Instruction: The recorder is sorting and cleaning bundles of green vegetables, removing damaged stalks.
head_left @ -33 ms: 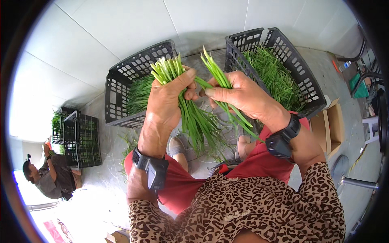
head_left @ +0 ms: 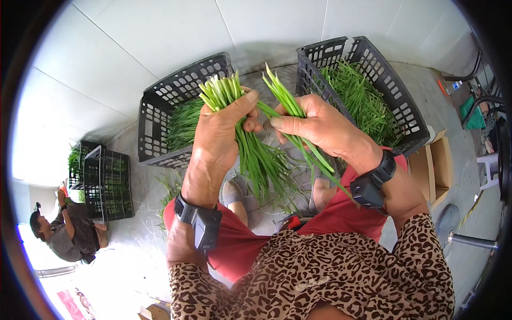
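Your left hand [head_left: 218, 130] is clenched around a thick bunch of long green chive-like stalks [head_left: 250, 149], pale cut ends up beside your thumb and leafy tips hanging down toward your knees. Your right hand [head_left: 320, 128] grips a thinner bundle of the same green stalks [head_left: 290, 106], tips pointing up, its lower leaves trailing across your wrist; the fingertips of both hands meet between the two bundles. Each wrist carries a black strapped band device [head_left: 205, 224].

Behind your left hand a black perforated plastic crate [head_left: 160, 114] stands on the pale tiled floor [head_left: 133, 48], holding more greens. A second black plastic crate [head_left: 397, 106], near the floor's right edge, is filled with loose greens. At the floor's far left edge another person [head_left: 66, 232] crouches beside a stack of dark crates [head_left: 106, 184].
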{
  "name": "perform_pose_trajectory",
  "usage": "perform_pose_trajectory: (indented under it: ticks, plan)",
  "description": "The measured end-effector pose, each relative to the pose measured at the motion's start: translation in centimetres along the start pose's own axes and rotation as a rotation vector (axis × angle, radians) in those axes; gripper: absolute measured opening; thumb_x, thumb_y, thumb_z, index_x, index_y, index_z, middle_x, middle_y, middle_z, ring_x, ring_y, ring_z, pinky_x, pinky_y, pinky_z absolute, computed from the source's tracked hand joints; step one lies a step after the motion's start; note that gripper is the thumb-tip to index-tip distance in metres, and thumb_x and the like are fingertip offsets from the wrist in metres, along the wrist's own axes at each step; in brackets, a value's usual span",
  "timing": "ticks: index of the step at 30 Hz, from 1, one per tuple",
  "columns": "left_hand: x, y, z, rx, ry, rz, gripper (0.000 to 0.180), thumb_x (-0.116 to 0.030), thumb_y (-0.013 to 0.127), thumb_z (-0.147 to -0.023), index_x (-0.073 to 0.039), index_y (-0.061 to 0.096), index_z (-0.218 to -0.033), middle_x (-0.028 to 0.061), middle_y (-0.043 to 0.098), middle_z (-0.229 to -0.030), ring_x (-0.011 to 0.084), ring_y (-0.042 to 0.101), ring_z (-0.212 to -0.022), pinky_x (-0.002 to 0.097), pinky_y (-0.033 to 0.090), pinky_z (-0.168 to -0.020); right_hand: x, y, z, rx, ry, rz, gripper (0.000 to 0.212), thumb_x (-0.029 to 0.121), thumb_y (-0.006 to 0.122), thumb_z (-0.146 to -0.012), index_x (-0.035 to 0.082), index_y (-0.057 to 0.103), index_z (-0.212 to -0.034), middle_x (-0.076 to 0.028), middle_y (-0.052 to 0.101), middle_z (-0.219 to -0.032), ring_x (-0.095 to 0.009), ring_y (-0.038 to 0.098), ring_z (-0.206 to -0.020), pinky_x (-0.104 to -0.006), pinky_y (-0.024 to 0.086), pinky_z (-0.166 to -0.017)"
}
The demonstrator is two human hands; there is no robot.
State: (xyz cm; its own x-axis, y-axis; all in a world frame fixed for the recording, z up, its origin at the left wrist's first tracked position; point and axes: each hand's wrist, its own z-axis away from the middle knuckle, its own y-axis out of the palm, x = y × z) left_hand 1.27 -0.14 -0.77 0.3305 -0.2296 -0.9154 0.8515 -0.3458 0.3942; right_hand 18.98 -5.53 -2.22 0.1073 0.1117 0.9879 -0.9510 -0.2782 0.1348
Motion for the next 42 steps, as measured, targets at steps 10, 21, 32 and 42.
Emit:
perform_pose_trajectory:
  ticks: [10,21,32,42]
  plan:
    - [0.2,0.2,0.2,0.064,-0.046,0.039,0.018,-0.01,0.07,-0.079,-0.001,0.06,-0.091,0.002,0.056,-0.068,0.0112,0.05,-0.056,0.026,0.045,-0.054,0.1,-0.4,0.1,0.014,0.055,-0.346,0.017,0.019,0.063,-0.087,0.003,0.057,-0.092,-0.004,0.059,-0.072,-0.007,0.051,-0.058,-0.0199,0.037,-0.048]
    - [1.1,0.6,0.1,0.053,-0.093,0.046,0.015,-0.012,0.071,-0.079,-0.004,0.061,-0.086,0.0014,0.058,-0.072,0.0101,0.048,-0.056,0.0259,0.044,-0.053,0.7,-1.4,0.1,-0.019,0.004,-0.415,0.02,0.02,0.061,-0.089,0.0,0.06,-0.092,-0.004,0.056,-0.069,-0.006,0.047,-0.048,-0.0189,0.033,-0.04]
    - [1.5,1.0,0.2,0.091,-0.051,-0.083,0.019,-0.02,0.073,-0.078,-0.004,0.063,-0.081,0.0,0.059,-0.066,0.0085,0.049,-0.055,0.0226,0.041,-0.052,0.4,-0.6,0.2,0.011,0.102,-0.331,0.015,0.015,0.063,-0.085,0.001,0.061,-0.086,-0.005,0.059,-0.07,-0.007,0.048,-0.05,-0.0204,0.033,-0.041]
    - [2.0,0.8,0.0,0.027,-0.076,-0.06,0.012,-0.015,0.067,-0.083,-0.004,0.063,-0.081,0.0011,0.06,-0.068,0.0088,0.05,-0.055,0.023,0.04,-0.051,0.3,-0.1,0.0,0.023,0.097,-0.214,0.016,0.018,0.064,-0.085,0.003,0.059,-0.087,-0.002,0.054,-0.069,-0.005,0.045,-0.051,-0.0189,0.033,-0.041]
